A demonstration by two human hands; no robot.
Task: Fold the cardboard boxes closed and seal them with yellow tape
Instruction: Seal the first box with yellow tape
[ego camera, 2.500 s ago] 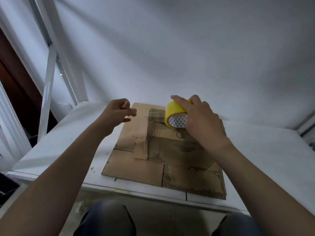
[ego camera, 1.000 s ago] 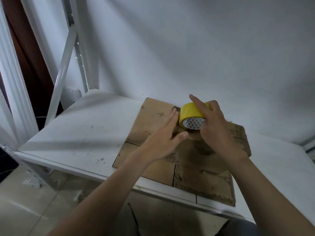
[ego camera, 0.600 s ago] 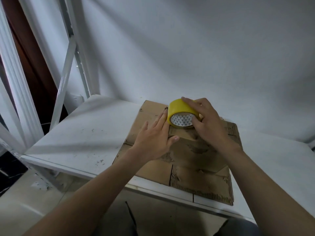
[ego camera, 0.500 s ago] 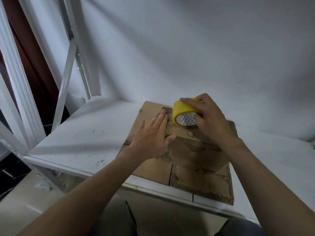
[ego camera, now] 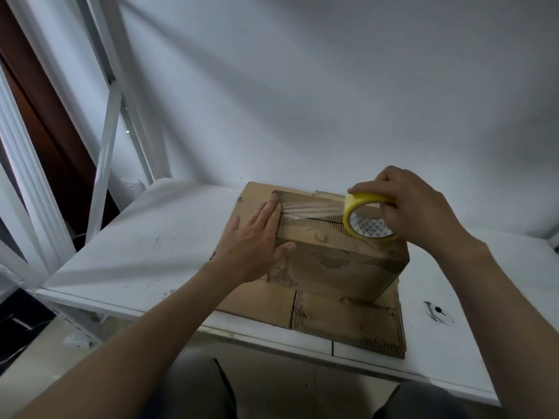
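Observation:
A worn cardboard box (ego camera: 335, 261) with its top flaps folded shut stands on a flattened sheet of cardboard (ego camera: 348, 325). My left hand (ego camera: 257, 240) lies flat with straight fingers against the box's left end, pressing down the start of a tape strip (ego camera: 311, 208). The strip stretches rightward across the top seam to the yellow tape roll (ego camera: 363, 220). My right hand (ego camera: 411, 210) grips that roll over the box's right part, fingers curled over its rim and thumb inside the core.
The box sits on a white table (ego camera: 145, 252) whose front edge runs close to my knees. A white wall is right behind it. A white metal frame (ego camera: 106, 146) stands at the left. A small dark mark (ego camera: 435, 311) is on the table at right.
My right hand has pulled the roll from the box's left part to its right, drawing a strip of tape over the top. My left hand stayed flat on the left end.

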